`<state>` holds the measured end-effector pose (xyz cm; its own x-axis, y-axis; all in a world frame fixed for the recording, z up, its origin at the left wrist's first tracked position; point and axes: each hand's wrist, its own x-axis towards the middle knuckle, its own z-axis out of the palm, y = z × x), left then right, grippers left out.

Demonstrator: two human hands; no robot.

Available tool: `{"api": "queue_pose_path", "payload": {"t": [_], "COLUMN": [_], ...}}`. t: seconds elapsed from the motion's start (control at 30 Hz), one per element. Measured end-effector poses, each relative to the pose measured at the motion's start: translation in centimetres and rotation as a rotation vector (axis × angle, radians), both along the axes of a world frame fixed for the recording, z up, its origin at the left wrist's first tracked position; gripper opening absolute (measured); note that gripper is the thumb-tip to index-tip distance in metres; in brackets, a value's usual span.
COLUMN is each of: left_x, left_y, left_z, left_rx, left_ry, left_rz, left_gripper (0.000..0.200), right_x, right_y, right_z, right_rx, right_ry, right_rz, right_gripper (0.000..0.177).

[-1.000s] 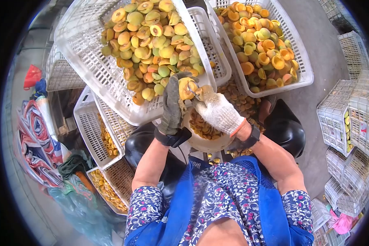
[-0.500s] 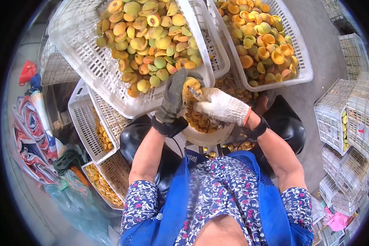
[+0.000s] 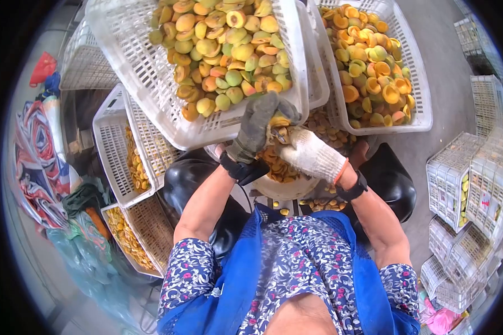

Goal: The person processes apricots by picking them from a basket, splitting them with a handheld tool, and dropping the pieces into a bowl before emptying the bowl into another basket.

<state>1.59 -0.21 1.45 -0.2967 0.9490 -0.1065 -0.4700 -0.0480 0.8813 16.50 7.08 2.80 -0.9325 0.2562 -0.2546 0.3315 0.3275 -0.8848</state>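
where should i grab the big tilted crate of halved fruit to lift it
Probably the solid top rim of the crate, a hand on each long side, from above. It sits tilted, fruit halves piled at its low near end, and the mesh walls look thin.

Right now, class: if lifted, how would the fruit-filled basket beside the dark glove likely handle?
Probably heavy: the basket is heaped with fruit halves. Its perforated walls may flex. Rounded halves lie near the rim, so tipping could spill them.
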Motion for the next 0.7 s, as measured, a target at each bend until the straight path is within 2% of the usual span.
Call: {"api": "queue_pose_path", "payload": {"t": [0.03, 0.07, 0.13, 0.17, 0.2, 0.27, 0.3, 0.33, 0.37, 0.4, 0.43, 0.47, 0.5, 0.53, 0.6, 0.63, 0.67, 0.7], "left_x": [-0.1, 0.0, 0.3, 0.0, 0.2, 0.0, -0.6, -1.5, -2.5, -3.5, -4.4, -5.1, -5.8, -5.8, -5.5, -5.5, -6.0, -6.5], "left_y": [-0.1, -0.1, -0.1, 0.0, -0.1, -0.2, -0.6, -1.4, -2.0, -2.4, -2.8, -3.4, -4.3, -3.7, -1.8, 1.1, 3.0, 4.6], "left_z": [0.1, 0.2, 0.5, 0.3, 0.8, 2.4, 2.3, 1.9, 1.5, 1.5, 1.5, 1.1, -1.1, -0.8, -0.4, 3.2, 5.5, 7.2], "left_rx": [-0.009, -0.009, 0.039, 0.091, 0.094, -0.105, -0.106, -0.205, -0.301, -0.297, -0.410, -0.519, -0.501, -0.496, -0.229, -0.260, -0.256, -0.124], "left_ry": [0.135, 0.138, 0.062, -0.027, -0.028, 0.124, 0.133, 0.240, 0.349, 0.364, 0.152, -0.066, -0.098, -0.087, 0.074, -0.262, -0.258, -0.148], "left_rz": [-0.016, -0.004, -0.145, -0.190, -0.184, -0.129, -0.131, -0.086, -0.039, -0.039, 0.064, 0.168, 0.253, 0.251, 0.292, 0.289, 0.283, 0.222], "left_gripper": [0.046, 0.046, 0.046, 0.045, 0.045, 0.046, 0.046, 0.045, 0.044, 0.044, 0.043, 0.042, 0.044, 0.044, 0.049, 0.050, 0.050, 0.046], "right_x": [0.0, -0.1, 0.0, 0.2, 0.5, 0.6, 0.1, 1.3, 3.5, 4.6, 4.7, 4.9, 4.9, 4.6, 3.6, 3.1, 2.8, 2.7], "right_y": [-0.1, -0.4, -0.9, -1.1, -0.9, -0.2, 0.4, 0.0, -0.9, -1.4, -1.7, -1.8, -1.9, -1.8, -1.3, -1.1, -1.2, -1.1], "right_z": [0.6, 1.0, 1.5, 1.7, 1.9, 2.4, 3.8, 1.2, -3.6, -6.0, -5.4, -4.7, -4.2, -4.1, -4.0, -3.4, -2.5, -1.9], "right_rx": [-0.027, -0.026, -0.578, -0.689, -0.686, -1.043, -0.783, -0.781, -0.174, 0.442, 0.445, 0.434, 0.421, 0.426, 0.430, 0.438, 0.421, 0.405], "right_ry": [-0.006, -0.004, -0.194, -0.077, -0.081, -0.349, -0.558, -0.549, -0.178, 0.206, 0.216, 0.053, -0.110, -0.101, -0.068, -0.062, -0.138, -0.215], "right_rz": [0.025, 0.036, -0.092, -0.154, -0.148, -0.157, -0.033, -0.030, 0.242, 0.477, 0.468, 0.372, 0.276, 0.269, 0.181, 0.174, 0.131, 0.088], "right_gripper": [0.037, 0.037, 0.038, 0.033, 0.033, 0.025, 0.016, 0.016, 0.016, 0.016, 0.016, 0.017, 0.019, 0.019, 0.022, 0.022, 0.023, 0.023]}}
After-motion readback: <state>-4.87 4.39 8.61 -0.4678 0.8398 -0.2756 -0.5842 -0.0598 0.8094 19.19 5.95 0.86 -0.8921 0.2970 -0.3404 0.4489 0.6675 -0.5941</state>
